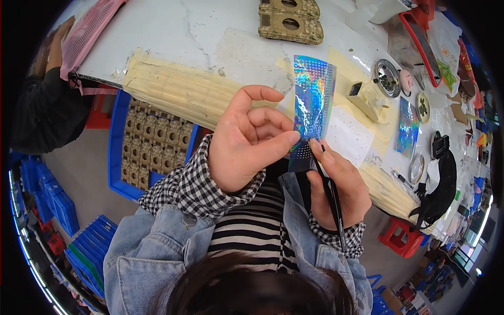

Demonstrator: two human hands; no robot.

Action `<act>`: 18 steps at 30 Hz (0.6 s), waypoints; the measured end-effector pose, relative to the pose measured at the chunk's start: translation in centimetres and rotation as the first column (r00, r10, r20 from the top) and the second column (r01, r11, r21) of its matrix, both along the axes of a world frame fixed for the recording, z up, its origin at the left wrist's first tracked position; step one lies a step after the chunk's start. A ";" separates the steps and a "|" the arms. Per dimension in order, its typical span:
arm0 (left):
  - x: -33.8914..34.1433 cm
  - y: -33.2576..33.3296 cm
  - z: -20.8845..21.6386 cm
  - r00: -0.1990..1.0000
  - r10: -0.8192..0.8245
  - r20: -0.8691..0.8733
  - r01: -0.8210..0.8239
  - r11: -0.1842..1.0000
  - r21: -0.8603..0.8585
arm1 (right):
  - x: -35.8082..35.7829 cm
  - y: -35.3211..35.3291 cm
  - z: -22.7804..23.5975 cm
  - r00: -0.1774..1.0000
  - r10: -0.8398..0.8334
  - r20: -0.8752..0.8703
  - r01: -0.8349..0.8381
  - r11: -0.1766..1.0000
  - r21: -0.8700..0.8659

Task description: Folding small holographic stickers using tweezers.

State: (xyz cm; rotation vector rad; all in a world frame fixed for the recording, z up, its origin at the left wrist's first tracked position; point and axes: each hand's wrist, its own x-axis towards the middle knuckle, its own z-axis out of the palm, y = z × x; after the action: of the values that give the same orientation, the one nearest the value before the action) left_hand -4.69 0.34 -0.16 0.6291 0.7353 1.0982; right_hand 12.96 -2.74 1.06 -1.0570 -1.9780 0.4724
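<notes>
Shiny, rainbow-coloured foil catches the light at the middle of the view: a narrow holographic sheet (pixel 312 100) held upright above the near edge of the white table (pixel 173 31), its lower end darker and dotted. The left hand (pixel 247 142) pinches that lower end, thumb and forefinger closed together on it while the other fingers curl loosely above. The right hand (pixel 336 184) sits just beside it, its fingertips touching the same lower corner of the sheet, and a thin black tool (pixel 331 197), seemingly tweezers, is clamped in the hand with its tip up at the dotted part. Strips of yellowish tape (pixel 178 86) cover the table edge below the sheet, and a blue crate (pixel 118 136) of small brown cardboard parts stands under the table to the left. A second holographic sheet (pixel 408 126) lies flat on the table to the right, near a round metal dish (pixel 387 77). At the far left another person's hand (pixel 55 44) rests on a pink mesh tray (pixel 92 26). The main risk appears to be the thin foil itself: held only at one end, it could bend or crease if the pinch tightens or the hands pull apart. The pointed tool could also scratch the shiny face or slip off a small dot, since its tip works close to both sets of fingers. A loosened pinch would probably let the sheet drop towards the lap rather than the table.
</notes>
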 end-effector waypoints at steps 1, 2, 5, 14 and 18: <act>0.0 0.0 0.0 1.000 -0.006 -0.001 0.006 1.000 -0.001 | 0.0 0.0 -0.1 1.000 0.003 -0.009 -0.003 1.000 0.003; -0.1 0.0 -0.1 1.000 -0.012 -0.003 0.012 1.000 -0.002 | 0.0 0.1 0.0 1.000 0.007 -0.009 -0.007 1.000 0.010; 0.1 0.0 -0.1 1.000 -0.005 -0.012 0.005 1.000 -0.006 | -0.1 0.3 -0.1 1.000 0.013 -0.016 -0.013 0.999 0.033; 0.1 0.0 -0.1 1.000 -0.021 -0.004 0.020 1.000 -0.010 | -0.5 0.4 -0.4 0.998 -0.023 -0.050 0.025 0.998 0.049; 0.2 -0.1 -0.2 1.000 -0.006 -0.018 0.006 1.000 -0.015 | -0.5 0.3 -0.4 0.998 -0.030 -0.051 0.032 0.999 0.036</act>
State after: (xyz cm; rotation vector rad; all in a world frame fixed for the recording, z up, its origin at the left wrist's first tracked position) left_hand -4.49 0.27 -0.35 0.6291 0.7565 1.0821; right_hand 12.47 -2.44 0.68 -1.0412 -1.9159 0.4401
